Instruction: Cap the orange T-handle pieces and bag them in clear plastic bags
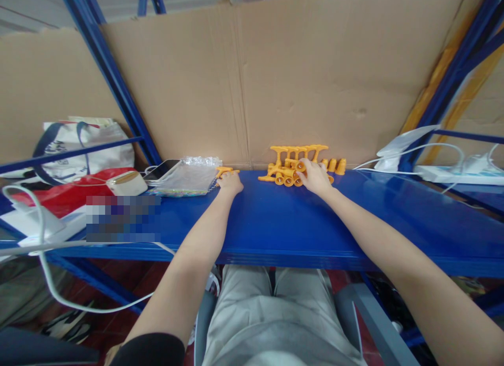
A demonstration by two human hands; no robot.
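The blue desk (268, 224) carries yellow pieces (286, 173) along its back edge and clear plastic bags (189, 178) toward its back-left corner.

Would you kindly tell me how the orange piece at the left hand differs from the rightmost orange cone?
The orange piece shows a thin bar, while the orange cone looks stouter and narrows upward. The piece is in the left hand; the cone stands on the blue tabletop, touched by neither hand. Both are orange.
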